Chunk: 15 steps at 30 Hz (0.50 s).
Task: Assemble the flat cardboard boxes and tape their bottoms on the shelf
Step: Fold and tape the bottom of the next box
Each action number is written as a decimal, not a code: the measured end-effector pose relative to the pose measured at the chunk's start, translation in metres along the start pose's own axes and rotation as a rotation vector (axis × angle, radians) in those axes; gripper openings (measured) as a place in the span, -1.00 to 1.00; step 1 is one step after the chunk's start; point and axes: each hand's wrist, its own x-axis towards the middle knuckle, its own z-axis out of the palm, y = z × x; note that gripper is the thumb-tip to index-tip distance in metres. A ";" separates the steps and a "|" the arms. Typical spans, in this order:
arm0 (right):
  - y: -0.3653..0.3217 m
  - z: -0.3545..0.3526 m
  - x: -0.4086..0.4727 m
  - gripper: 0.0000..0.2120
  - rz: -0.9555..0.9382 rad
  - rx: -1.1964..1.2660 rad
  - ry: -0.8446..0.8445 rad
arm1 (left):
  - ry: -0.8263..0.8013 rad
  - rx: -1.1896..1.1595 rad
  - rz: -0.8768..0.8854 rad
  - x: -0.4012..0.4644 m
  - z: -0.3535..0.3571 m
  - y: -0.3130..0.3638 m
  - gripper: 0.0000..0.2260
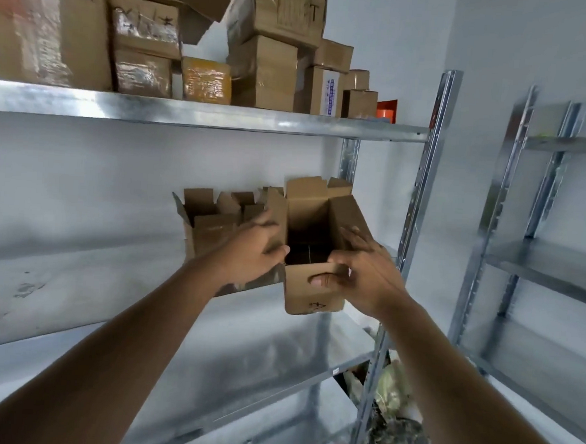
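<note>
- The rack (421, 181) of grey metal fills most of the view; its middle shelf (75, 277) carries the work.
- A second rack (539, 209) stands to the right, apart from the first.
- The top shelf (202, 113) bears stacked parcels (152, 38), brown cardboard with shiny tape (one small orange-red item (386, 110) sits at the right end).
- Open boxes (212, 223) stand in a cluster on the middle shelf, flaps up, just left of the box in hand.
- The box (312, 243) stands upright at the shelf's right end, top flaps open, dark inside; its near flap hangs down over the shelf edge.
- The left hand (252, 250) lies against the box's left side, fingers spread and nearly straight, thumb at the near left corner.
- The right hand (361, 263) grips the box's near right corner: fingers on the right wall, thumb pressed on the hanging front flap.
- Dried plant matter (392, 423) lies low down by the rack's right post.
</note>
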 end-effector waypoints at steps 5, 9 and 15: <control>0.061 0.017 0.052 -0.34 0.002 -0.015 -0.021 | -0.022 -0.026 0.012 0.077 0.038 -0.015 -0.56; 0.104 0.028 0.085 -0.33 0.010 -0.027 -0.031 | -0.050 -0.025 0.008 0.132 0.064 -0.022 -0.54; 0.161 0.034 0.120 -0.37 -0.013 0.035 -0.049 | -0.103 -0.036 -0.022 0.189 0.083 -0.007 -0.60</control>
